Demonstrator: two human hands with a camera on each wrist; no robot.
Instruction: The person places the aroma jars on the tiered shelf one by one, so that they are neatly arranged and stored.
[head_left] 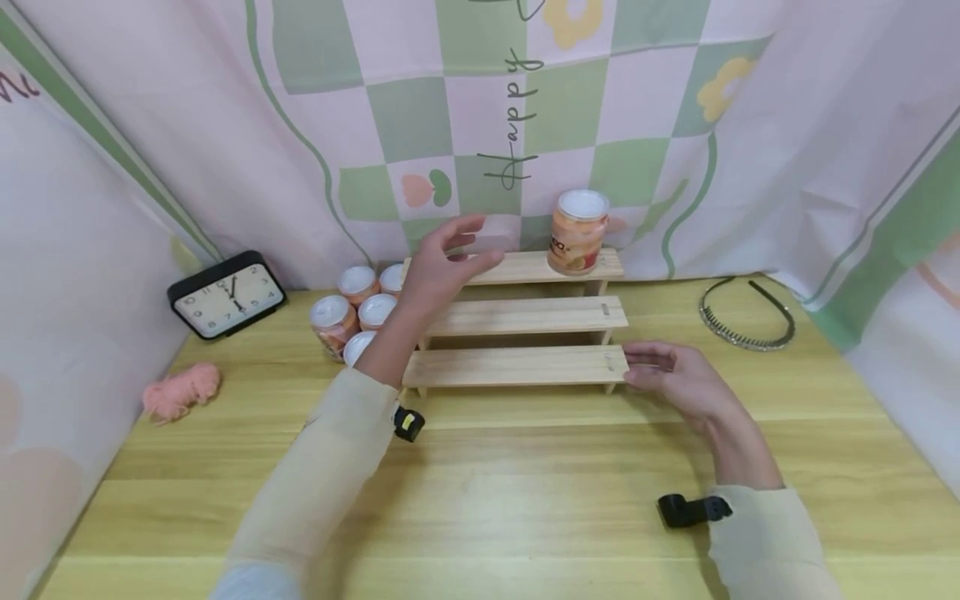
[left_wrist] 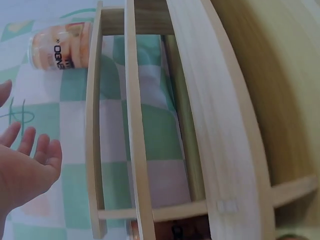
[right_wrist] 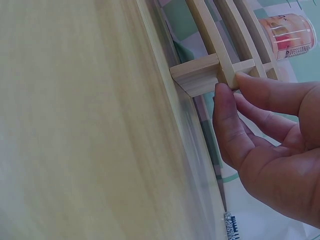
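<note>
A three-step wooden display rack [head_left: 517,367] stands against the curtain at the back of the table. On the right of its top step a can [head_left: 577,237] with a white lid and an orange fruit label stands upright. My left hand [head_left: 444,260] hovers over the left end of the top step, fingers loosely bent, holding nothing; in the left wrist view the palm [left_wrist: 25,172] is apart from the rack. My right hand [head_left: 682,379] pinches the right end of the lowest step between thumb and fingers, as the right wrist view shows. Several similar cans [head_left: 333,325] cluster left of the rack, partly hidden by my left arm.
Along the left side are a black-framed clock [head_left: 228,296] and a bundle of pink yarn [head_left: 182,392]. A dark toothed headband [head_left: 750,337] lies at the right rear. A checked green and white curtain [head_left: 408,117] hangs close behind the rack.
</note>
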